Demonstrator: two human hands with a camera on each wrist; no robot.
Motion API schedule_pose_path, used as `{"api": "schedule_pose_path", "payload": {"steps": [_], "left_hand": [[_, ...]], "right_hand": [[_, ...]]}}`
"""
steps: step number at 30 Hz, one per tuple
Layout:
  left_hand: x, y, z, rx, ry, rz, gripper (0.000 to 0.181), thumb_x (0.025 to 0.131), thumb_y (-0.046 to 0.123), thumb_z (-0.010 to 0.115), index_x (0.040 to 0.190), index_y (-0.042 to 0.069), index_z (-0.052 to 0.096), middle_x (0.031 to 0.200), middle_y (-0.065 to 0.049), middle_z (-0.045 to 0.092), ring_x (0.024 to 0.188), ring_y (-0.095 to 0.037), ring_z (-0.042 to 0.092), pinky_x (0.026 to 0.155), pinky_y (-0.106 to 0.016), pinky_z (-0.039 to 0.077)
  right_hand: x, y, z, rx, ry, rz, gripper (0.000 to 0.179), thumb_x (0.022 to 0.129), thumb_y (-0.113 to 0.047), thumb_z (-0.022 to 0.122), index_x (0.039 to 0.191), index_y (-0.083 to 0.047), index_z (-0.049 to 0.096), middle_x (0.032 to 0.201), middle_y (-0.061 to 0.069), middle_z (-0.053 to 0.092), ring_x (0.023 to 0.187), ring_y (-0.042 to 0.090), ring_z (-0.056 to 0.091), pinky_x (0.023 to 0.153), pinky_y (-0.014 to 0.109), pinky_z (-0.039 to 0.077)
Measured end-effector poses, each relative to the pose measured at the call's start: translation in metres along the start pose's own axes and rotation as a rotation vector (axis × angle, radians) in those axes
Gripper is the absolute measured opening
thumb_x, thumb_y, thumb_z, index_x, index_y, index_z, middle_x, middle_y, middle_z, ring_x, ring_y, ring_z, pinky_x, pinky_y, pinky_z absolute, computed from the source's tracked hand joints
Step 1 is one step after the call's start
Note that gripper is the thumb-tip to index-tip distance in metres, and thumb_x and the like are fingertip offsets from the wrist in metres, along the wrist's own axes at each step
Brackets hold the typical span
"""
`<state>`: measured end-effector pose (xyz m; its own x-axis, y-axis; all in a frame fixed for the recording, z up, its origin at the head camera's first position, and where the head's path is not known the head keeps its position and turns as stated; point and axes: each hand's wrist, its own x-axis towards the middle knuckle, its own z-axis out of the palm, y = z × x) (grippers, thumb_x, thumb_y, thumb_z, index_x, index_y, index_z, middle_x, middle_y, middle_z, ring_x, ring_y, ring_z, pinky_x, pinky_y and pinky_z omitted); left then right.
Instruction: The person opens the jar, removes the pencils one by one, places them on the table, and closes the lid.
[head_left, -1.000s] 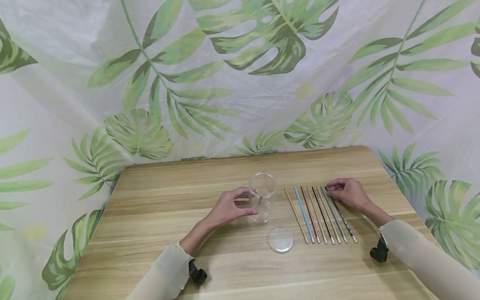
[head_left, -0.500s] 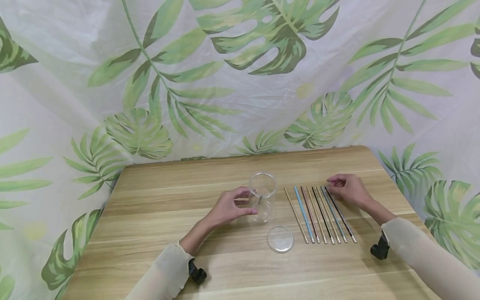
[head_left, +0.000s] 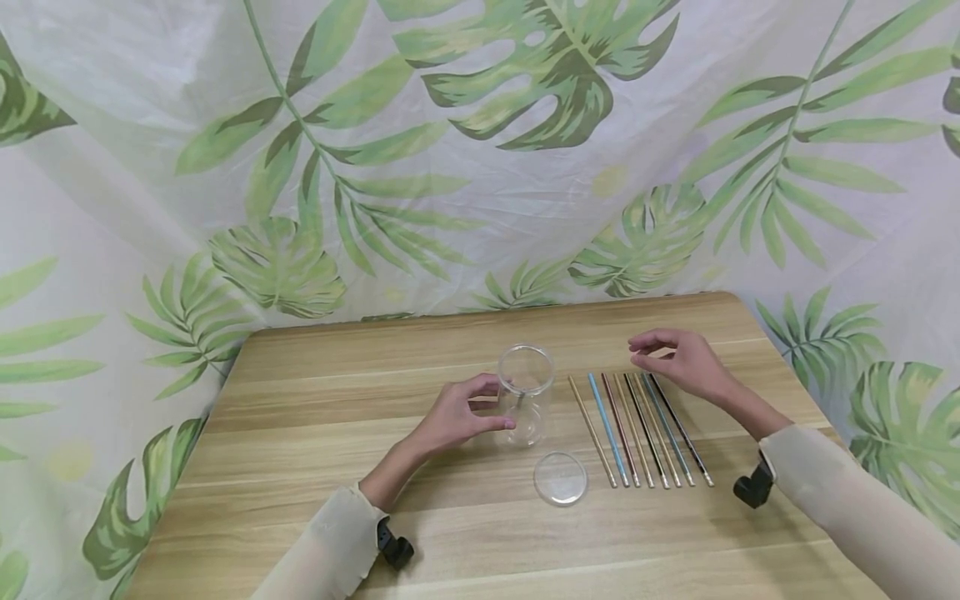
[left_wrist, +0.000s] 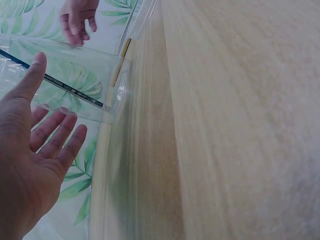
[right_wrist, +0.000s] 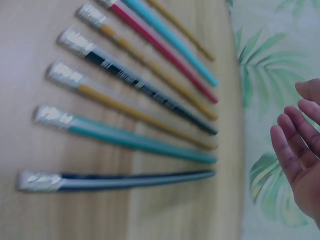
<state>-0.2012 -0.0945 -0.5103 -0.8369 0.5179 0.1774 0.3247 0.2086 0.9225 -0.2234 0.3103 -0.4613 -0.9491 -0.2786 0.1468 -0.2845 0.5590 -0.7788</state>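
My left hand (head_left: pixel 453 417) holds a clear cylindrical jar (head_left: pixel 534 421), thumb in front and fingers behind. Through its wall, the left wrist view shows a dark pencil (left_wrist: pixel 75 92) leaning inside, eraser end at the base. To the jar's right lie several pencils side by side, erasers toward me. Among them are a light blue pencil (head_left: pixel 608 430), a red pencil (right_wrist: pixel 160 47) and, outermost right, a dark pencil (head_left: pixel 682 429). My right hand (head_left: pixel 690 367) hovers over the far ends of the rightmost pencils, fingers loosely extended and holding nothing.
A round clear lid (head_left: pixel 561 479) lies on the wooden table (head_left: pixel 315 400) between the jar and the pencils' eraser ends. Behind the table's far edge hangs a leaf-print cloth (head_left: pixel 480 208).
My right hand has let go of the rightmost pencil, then lifted and moved left and away from me. That pencil has turned slightly and sits a little further left. My left hand stays at the jar.
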Motion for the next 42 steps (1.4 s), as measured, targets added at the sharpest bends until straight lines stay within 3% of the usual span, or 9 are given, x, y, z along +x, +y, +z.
{"api": "schedule_pose_path", "payload": {"steps": [4,12,21,30,37,42], "left_hand": [[0.000,-0.001,0.000,0.003,0.001,0.008,0.055,0.081,0.007,0.093,0.130,0.002,0.069,0.130,-0.016,0.073,0.121,-0.038,0.070,0.102,-0.035,0.062],[-0.001,0.002,-0.001,-0.001,0.002,0.002,0.054,0.080,0.007,0.093,0.129,0.002,0.070,0.129,-0.014,0.073,0.121,-0.035,0.070,0.103,-0.035,0.061],[-0.001,0.000,0.000,0.004,0.000,0.004,0.055,0.081,0.007,0.093,0.130,0.002,0.069,0.130,-0.015,0.073,0.121,-0.036,0.070,0.103,-0.035,0.061],[0.000,0.001,0.000,-0.003,-0.005,-0.007,0.056,0.081,0.007,0.093,0.131,0.000,0.068,0.130,-0.017,0.072,0.121,-0.036,0.070,0.102,-0.035,0.062],[0.000,0.000,-0.001,-0.005,-0.004,-0.011,0.056,0.081,0.008,0.093,0.131,0.001,0.069,0.129,-0.015,0.073,0.120,-0.034,0.071,0.101,-0.035,0.062],[0.000,0.000,-0.002,-0.003,-0.004,-0.013,0.056,0.081,0.008,0.093,0.131,0.002,0.069,0.129,-0.014,0.073,0.120,-0.035,0.071,0.102,-0.037,0.062]], "right_hand": [[0.005,-0.016,0.001,0.072,-0.028,-0.041,0.027,0.098,-0.009,0.077,0.122,0.004,0.074,0.119,0.024,0.074,0.105,0.019,0.072,0.085,0.020,0.064],[0.013,-0.052,0.001,0.080,-0.087,-0.118,0.029,0.097,-0.010,0.078,0.124,0.000,0.074,0.123,0.016,0.075,0.104,0.025,0.075,0.085,0.024,0.066],[0.022,-0.094,0.005,0.040,-0.124,-0.303,0.025,0.094,-0.003,0.080,0.118,-0.006,0.078,0.119,0.011,0.077,0.103,0.015,0.073,0.092,0.029,0.065],[0.029,-0.127,0.010,0.010,-0.195,-0.492,0.030,0.090,-0.002,0.082,0.118,-0.010,0.079,0.119,0.004,0.078,0.110,0.019,0.072,0.095,0.036,0.065],[0.041,-0.145,0.016,0.033,-0.275,-0.659,0.030,0.089,0.004,0.081,0.117,-0.007,0.078,0.118,0.009,0.078,0.109,0.022,0.073,0.090,0.035,0.066],[0.047,-0.158,0.019,0.034,-0.346,-0.707,0.028,0.090,0.002,0.081,0.117,-0.005,0.078,0.118,0.009,0.078,0.110,0.022,0.072,0.089,0.035,0.066]]}}
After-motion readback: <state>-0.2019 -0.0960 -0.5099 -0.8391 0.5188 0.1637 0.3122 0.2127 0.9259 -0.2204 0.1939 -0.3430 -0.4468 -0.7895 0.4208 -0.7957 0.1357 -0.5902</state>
